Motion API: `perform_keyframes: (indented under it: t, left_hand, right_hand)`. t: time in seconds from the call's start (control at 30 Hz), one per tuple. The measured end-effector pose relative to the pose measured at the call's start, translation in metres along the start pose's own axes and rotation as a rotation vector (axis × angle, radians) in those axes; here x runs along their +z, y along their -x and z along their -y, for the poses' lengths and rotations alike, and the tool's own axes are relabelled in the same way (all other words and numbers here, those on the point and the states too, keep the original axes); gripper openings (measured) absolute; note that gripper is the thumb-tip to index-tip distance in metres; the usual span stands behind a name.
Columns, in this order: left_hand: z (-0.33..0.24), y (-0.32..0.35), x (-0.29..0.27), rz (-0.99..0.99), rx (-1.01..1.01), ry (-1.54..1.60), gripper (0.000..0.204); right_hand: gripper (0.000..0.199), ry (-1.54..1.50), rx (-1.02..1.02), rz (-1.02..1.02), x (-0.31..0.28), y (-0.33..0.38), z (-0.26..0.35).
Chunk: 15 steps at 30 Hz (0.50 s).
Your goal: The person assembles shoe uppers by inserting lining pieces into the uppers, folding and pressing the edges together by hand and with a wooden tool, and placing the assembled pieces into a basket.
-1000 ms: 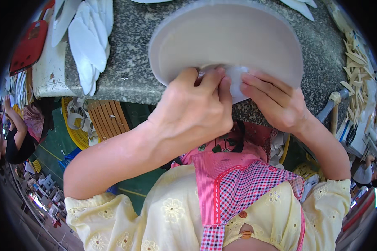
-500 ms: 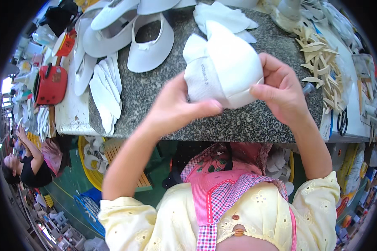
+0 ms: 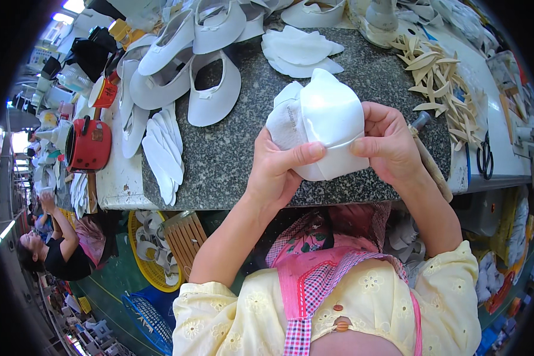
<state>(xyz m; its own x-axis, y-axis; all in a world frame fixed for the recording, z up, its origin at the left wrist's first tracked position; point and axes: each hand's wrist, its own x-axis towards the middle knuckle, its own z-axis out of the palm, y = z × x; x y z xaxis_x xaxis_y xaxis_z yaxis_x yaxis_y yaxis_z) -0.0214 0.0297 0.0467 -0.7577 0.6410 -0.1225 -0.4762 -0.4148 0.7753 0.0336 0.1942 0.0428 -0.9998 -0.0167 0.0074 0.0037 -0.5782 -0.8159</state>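
Between my hands, above the stone slab (image 3: pixel 231 172), is a white shoe upper (image 3: pixel 332 118), its smooth outer face and greyish lining both showing. My left hand (image 3: pixel 279 166) grips its lower left edge, thumb pressed on the front near the middle. On the other side, my right hand (image 3: pixel 388 139) pinches the right edge, with the thumb in front and the fingers bent behind. A seam or fold line runs across between the two thumbs. Flat white pieces (image 3: pixel 299 53) lie stacked on the slab beyond the upper. More white shoe uppers (image 3: pixel 215 98) stand at the far left.
White sole-shaped pieces (image 3: pixel 163 154) lie fanned at left, near a red pot (image 3: pixel 88 145). Rightward are a wooden-handled tool (image 3: pixel 433 166), beige curved strips (image 3: pixel 436 77) and black-handled scissors (image 3: pixel 485 157). A yellow basket (image 3: pixel 133 237) sits below the table; another person (image 3: pixel 65 255) works at left.
My left thumb has moved from the lower edge up onto the upper's front. The upper now sits more squarely between both hands. The whole view has shifted a little, exposing the wooden-handled tool.
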Motion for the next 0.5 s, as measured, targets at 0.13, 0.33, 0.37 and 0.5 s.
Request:
perform_keyframes:
  t: [0.13, 0.33, 0.37, 0.5]
  left_hand:
    - [-0.022, -0.009, -0.025, 0.107, -0.123, -0.121, 0.053]
    - [-0.062, -0.057, 0.005, 0.256, -0.218, -0.446, 0.045]
    - [-0.058, -0.058, 0.008, 0.262, -0.222, -0.448, 0.045]
    - [-0.035, -0.06, 0.011, 0.157, -0.131, -0.278, 0.044]
  right_hand:
    - [0.03, 0.198, -0.112, 0.064, 0.002, 0.005, 0.009]
    - [0.024, 0.516, -0.207, -0.002, 0.008, 0.014, 0.018]
    - [0.025, 0.408, -0.212, -0.013, 0.002, 0.012, 0.018]
    - [0.029, 0.251, -0.236, 0.003, -0.011, 0.012, 0.015]
